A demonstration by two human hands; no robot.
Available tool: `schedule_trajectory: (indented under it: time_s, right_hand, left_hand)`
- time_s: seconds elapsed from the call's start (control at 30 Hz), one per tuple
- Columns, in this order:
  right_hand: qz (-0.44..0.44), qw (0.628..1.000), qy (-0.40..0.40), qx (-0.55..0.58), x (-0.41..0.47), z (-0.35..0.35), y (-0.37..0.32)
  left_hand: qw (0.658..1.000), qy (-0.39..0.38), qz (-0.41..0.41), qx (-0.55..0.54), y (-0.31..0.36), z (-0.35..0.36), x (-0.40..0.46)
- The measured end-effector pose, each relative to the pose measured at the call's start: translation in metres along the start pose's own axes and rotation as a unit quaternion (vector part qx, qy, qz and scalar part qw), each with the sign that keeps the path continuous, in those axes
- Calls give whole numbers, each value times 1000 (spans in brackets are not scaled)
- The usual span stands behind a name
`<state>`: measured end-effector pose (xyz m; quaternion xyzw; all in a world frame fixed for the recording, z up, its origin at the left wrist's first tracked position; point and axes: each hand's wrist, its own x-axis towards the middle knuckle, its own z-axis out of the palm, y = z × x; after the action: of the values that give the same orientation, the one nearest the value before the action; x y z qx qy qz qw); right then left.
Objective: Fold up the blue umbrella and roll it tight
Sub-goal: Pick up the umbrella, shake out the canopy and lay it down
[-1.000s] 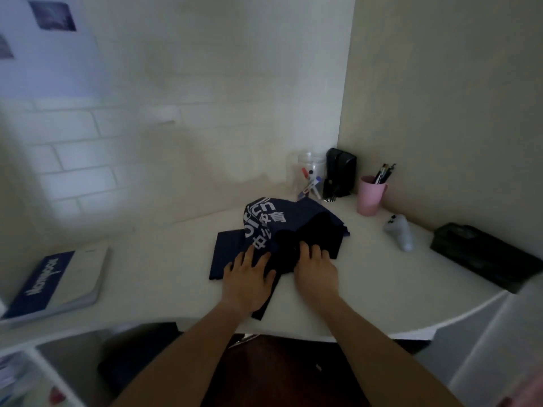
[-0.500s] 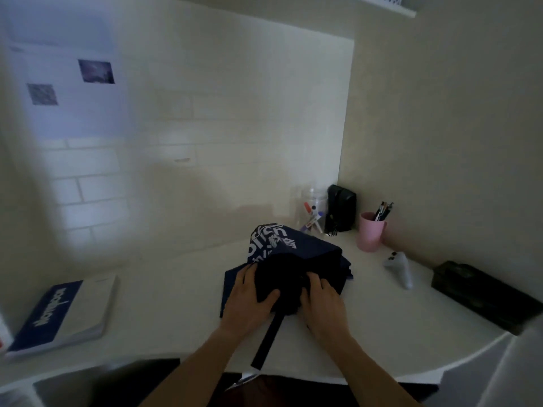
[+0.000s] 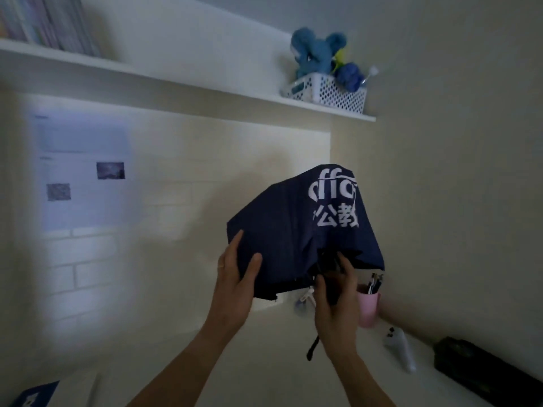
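Note:
The dark blue umbrella [image 3: 296, 230] with white lettering hangs in the air above the desk, its canopy loose and half collapsed. My left hand [image 3: 235, 277] holds the canopy's lower left edge, thumb on the front of the cloth and fingers behind it. My right hand [image 3: 335, 298] grips the black handle under the canopy, fingers curled around it. A dark strap [image 3: 313, 348] dangles below that hand.
A pink pen cup [image 3: 368, 309], a white object [image 3: 401, 351] and a black case [image 3: 482, 368] stand on the white desk [image 3: 264, 362] at the right. A blue-covered book [image 3: 38, 395] lies at the lower left. Overhead, a shelf [image 3: 188, 83] carries a white basket [image 3: 326, 94] with plush toys.
Both hands have lifted the umbrella off the desk and up to chest height. The view has tilted upward, bringing the shelf into sight.

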<state>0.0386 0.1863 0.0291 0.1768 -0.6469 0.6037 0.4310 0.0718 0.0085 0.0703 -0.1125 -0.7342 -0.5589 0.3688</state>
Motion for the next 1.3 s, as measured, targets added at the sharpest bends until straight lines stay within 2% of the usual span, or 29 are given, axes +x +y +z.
schedule_trajectory:
  time_s: [0.17, 0.27, 0.5, 0.63, 0.7, 0.77, 0.83, 0.87, 0.9, 1.0, 1.2, 1.3]
  right_hand:
    - [-3, 996, 20, 83, 8, -5, -28]
    - [-29, 998, -2, 52, 6, -8, -33]
    - [-38, 999, 9, 36, -1, -8, -43]
    - [-42, 998, 16, 49, -5, -7, -46]
    - [-4, 995, 15, 102, -6, -6, -52]
    - [74, 974, 10, 216, -4, -4, -60]
    - [196, 908, 14, 370, 5, -2, -66]
    - [238, 878, 14, 416, 10, -2, -68]
    - [259, 864, 4, 431, 15, -2, -68]
    - [285, 839, -26, 463, 24, 0, -59]
    - [302, 792, -122, 516, 21, -2, -47]
    - [310, 760, -155, 550, 18, -5, -43]
  left_hand:
    - [1000, 6, 18, -11, 34, -13, 12]
    - [999, 13, 34, -3, 49, -17, 10]
    - [999, 4, 40, 33, 69, -22, -2]
    - [1000, -6, 6, 23, 77, -24, -5]
    - [1000, 2, -28, 13, 79, -24, -5]
    - [997, 28, -75, 13, 77, -25, -4]
    - [992, 52, -116, 6, 73, -29, -2]
    - [991, 52, -126, -7, 71, -32, -2]
    - [990, 44, -130, -27, 69, -34, -1]
    - [990, 25, -120, -64, 68, -40, -3]
    - [994, 7, -94, -45, 75, -51, 2]
    - [998, 41, -52, 24, 77, -54, 0]
